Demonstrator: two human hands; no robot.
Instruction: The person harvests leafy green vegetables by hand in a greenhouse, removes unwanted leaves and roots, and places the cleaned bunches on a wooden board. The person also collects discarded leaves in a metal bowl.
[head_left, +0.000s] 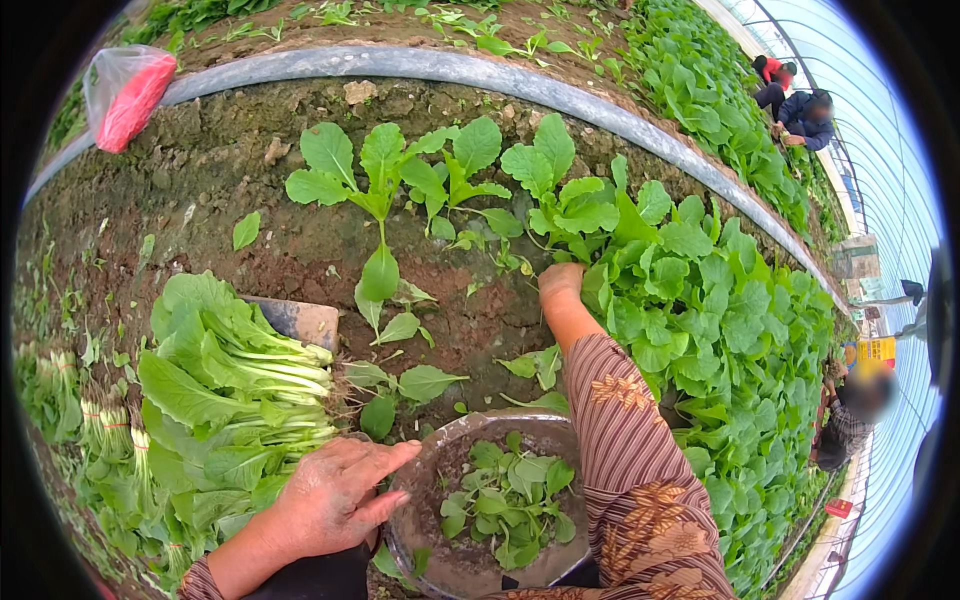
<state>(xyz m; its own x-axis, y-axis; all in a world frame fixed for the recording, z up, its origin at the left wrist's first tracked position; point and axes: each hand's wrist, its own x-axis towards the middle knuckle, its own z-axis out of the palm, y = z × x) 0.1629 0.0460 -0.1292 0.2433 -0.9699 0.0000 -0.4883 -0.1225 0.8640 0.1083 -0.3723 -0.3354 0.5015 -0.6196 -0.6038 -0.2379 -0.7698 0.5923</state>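
My right hand (561, 280) reaches to the base of the leafy green plants (675, 277) at the edge of the bed. Its fingertips are hidden under leaves, so what they grip does not show. Over the left rim of a round metal basin (405, 540) hovers my left hand (346, 487), index finger and thumb apart and nothing visible between them. Loose small greens (510, 495) lie inside the basin. Just beyond my left hand is a pile of pulled greens (247, 390), their pale stems and roots pointing right. A flat blade-like piece (304, 322) lies partly under this pile.
A grey hose (420, 61) curves across the soil. On it rests a clear bag with red contents (135, 101). Bundles of greens tied with bands (112, 427) lie at left. Several people, one a person in dark clothing (806, 120), are along the greenhouse's right side.
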